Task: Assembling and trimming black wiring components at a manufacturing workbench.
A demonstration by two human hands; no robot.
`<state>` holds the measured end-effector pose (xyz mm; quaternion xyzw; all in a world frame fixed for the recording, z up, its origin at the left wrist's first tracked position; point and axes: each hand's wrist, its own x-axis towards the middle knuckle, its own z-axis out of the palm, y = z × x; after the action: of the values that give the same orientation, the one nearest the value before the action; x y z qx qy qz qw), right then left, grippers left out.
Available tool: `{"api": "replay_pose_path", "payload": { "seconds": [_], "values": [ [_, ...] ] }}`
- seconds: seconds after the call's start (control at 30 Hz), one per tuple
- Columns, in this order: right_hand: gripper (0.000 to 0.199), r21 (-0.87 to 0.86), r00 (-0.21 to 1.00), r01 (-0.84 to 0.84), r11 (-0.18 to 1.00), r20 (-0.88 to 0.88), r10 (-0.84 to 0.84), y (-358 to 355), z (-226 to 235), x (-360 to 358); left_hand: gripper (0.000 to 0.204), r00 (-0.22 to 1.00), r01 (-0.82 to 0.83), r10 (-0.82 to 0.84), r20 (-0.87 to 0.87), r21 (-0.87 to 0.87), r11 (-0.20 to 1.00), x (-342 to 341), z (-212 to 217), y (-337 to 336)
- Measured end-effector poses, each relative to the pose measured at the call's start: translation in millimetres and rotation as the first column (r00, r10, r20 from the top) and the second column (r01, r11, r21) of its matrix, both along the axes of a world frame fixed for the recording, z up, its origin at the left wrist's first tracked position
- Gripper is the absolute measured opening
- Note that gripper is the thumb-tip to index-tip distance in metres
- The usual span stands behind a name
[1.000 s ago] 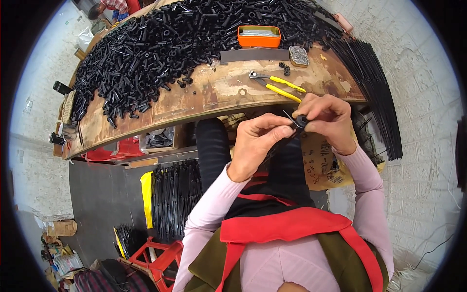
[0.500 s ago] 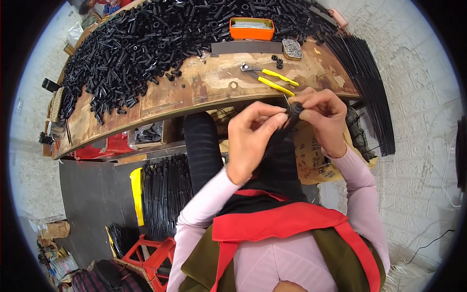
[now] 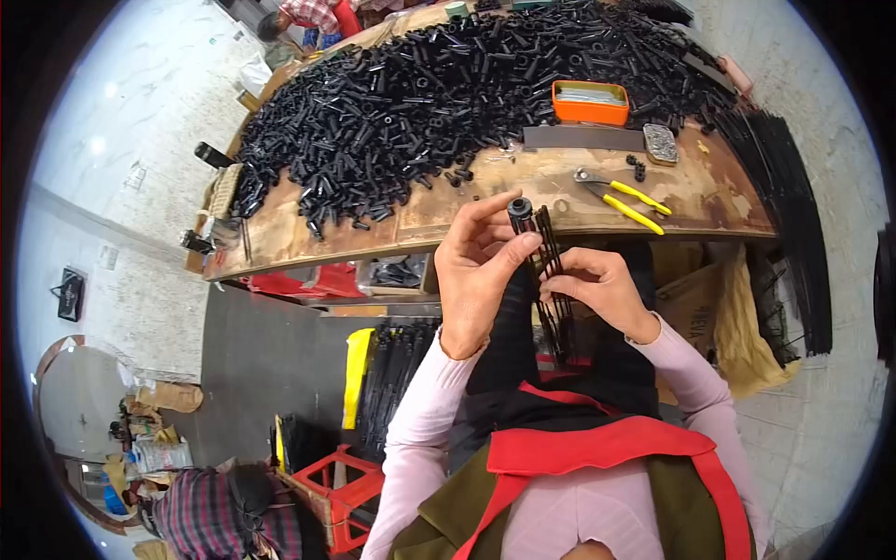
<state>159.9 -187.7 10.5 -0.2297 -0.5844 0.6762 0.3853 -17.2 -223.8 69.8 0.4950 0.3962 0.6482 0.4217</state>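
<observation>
My left hand (image 3: 476, 275) is closed round a black umbrella runner (image 3: 521, 209), a short tube with a ringed top that points up. Thin black umbrella ribs (image 3: 558, 331) hang beside and below it, over my lap. Lower down, my right hand (image 3: 602, 287) pinches some of these ribs between thumb and fingers. Where the ribs meet the runner is partly hidden by my left thumb. Just beyond both hands, pliers with yellow handles (image 3: 637, 207) lie on the wooden table (image 3: 448, 210).
A heap of black tubular parts (image 3: 401, 121) covers the table's far side. An orange box of thin metal pins (image 3: 590, 112) and a small metal tin (image 3: 660, 144) stand nearby. Long black rods (image 3: 793, 233) overhang the right edge. A red plastic stool (image 3: 341, 495) and another person (image 3: 317, 19) are around.
My view has swung left. My right hand has left the runner's top and dropped to the ribs; my left hand still holds the runner, now more upright.
</observation>
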Motion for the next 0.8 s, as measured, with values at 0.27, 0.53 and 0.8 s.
{"api": "replay_pose_path", "payload": {
  "seconds": [0.27, 0.53, 0.8],
  "values": [
    [0.005, 0.095, 0.994, 0.092, 0.991, 0.048, -0.097, -11, 12, -34, 0.038, 0.971, -0.239, 0.240, 0.014, -0.007, 0.971, 6, 11, -9],
    [0.008, 0.032, 0.998, 0.057, 0.998, 0.006, -0.057, -11, 17, -40, 0.030, 0.965, 0.071, -0.063, 0.255, -0.022, 0.997, -10, 16, -6],
    [0.014, 0.116, 0.958, 0.220, 0.969, 0.160, -0.237, -12, -28, -55, 0.034, 0.991, -0.034, 0.030, 0.127, 0.032, 0.999, -15, -16, 5]
  ]
}}
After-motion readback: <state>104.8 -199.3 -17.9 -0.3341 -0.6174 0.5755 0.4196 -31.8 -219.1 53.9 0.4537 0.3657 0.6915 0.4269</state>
